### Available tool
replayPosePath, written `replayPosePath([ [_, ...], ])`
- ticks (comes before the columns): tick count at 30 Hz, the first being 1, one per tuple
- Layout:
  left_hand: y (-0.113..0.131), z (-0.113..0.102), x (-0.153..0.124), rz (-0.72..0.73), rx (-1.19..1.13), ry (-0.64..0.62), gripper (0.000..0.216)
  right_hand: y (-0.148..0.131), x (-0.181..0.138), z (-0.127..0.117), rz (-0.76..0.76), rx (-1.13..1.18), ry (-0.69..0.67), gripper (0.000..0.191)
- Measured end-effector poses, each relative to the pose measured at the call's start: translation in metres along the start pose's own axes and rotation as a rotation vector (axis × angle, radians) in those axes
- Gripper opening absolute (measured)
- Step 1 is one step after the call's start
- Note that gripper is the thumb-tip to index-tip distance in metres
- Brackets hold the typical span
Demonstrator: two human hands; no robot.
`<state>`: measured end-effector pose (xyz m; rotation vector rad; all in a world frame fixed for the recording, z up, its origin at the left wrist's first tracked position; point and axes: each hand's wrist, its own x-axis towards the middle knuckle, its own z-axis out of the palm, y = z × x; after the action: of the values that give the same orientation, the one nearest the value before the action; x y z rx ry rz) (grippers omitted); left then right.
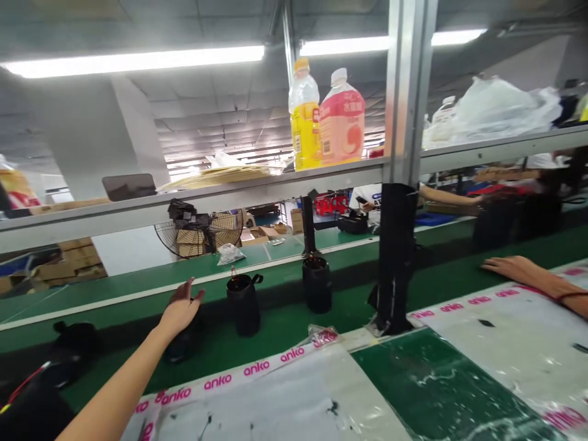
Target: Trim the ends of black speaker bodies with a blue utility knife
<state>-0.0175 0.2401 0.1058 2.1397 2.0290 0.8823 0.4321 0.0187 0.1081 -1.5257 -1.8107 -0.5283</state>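
Note:
My left hand (181,309) reaches over the green belt with its fingers stretched out and apart. Below it, partly covered by the hand and wrist, is a dark cylindrical object (180,348); whether they touch I cannot tell. Just to the right stands a black cylindrical housing (244,309) with a side loop and a thin wire at its open top. A similar black housing (316,288) stands farther right, also with wires at the top. Blurred black pieces (76,343) lie at the left, near a red wire. My right hand is out of view.
A co-worker's hand (521,275) rests at the belt's right side. A black-wrapped post (395,263) rises between two plastic-covered work areas (285,398). Overhead, a shelf (340,177) carries a yellow-labelled bottle (305,131) and a pink bottle (343,122). A fan (202,233) stands behind.

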Motion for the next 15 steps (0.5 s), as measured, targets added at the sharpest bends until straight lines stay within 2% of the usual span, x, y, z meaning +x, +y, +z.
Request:
replayPosePath([
  [1, 0.008, 0.004, -0.002, 0.054, -0.033, 0.006, 0.038, 0.008, 0.005, -0.008, 0.033, -0.01, 0.022, 0.024],
  [3, 0.025, 0.019, -0.008, 0.159, -0.108, -0.014, 0.039, 0.021, 0.016, -0.024, 0.076, -0.019, 0.061, 0.034],
  [5, 0.043, 0.038, -0.014, 0.209, -0.183, -0.04, 0.04, 0.03, 0.027, -0.037, 0.097, -0.02, 0.088, 0.037],
  [9, 0.064, 0.065, -0.023, 0.122, -0.309, -0.008, 0.038, 0.029, 0.031, -0.052, 0.108, 0.003, 0.097, 0.036],
  [12, 0.067, 0.059, -0.035, 0.052, -0.416, -0.007, 0.038, 0.012, 0.015, -0.047, 0.118, 0.053, 0.064, 0.035],
  [15, 0.067, 0.035, -0.07, 0.042, -0.558, -0.076, 0.045, -0.02, -0.017, -0.027, 0.131, 0.142, -0.009, 0.033],
])
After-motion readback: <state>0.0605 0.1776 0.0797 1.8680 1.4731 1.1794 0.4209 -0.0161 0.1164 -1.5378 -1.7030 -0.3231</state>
